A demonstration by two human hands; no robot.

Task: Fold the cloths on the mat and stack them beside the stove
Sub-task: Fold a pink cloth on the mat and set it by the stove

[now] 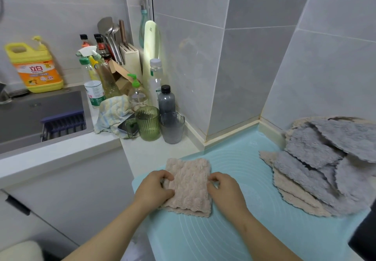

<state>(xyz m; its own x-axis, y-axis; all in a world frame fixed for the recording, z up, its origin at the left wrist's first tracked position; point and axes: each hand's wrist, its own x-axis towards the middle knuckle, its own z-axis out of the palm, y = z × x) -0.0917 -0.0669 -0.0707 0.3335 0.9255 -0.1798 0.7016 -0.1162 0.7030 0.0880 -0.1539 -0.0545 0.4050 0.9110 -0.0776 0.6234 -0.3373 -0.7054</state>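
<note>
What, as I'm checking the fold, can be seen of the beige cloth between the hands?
The beige cloth is pinkish-beige plush with a bumpy, quilted-looking surface. It is folded into a rough square; at its near edge, stacked layers with wavy, scalloped hems show. It lies flat on the light blue mat, near the mat's left side. The left hand grips its left edge and the right hand pinches its right edge. It lies apart from the pile of unfolded cloths on the right.
</note>
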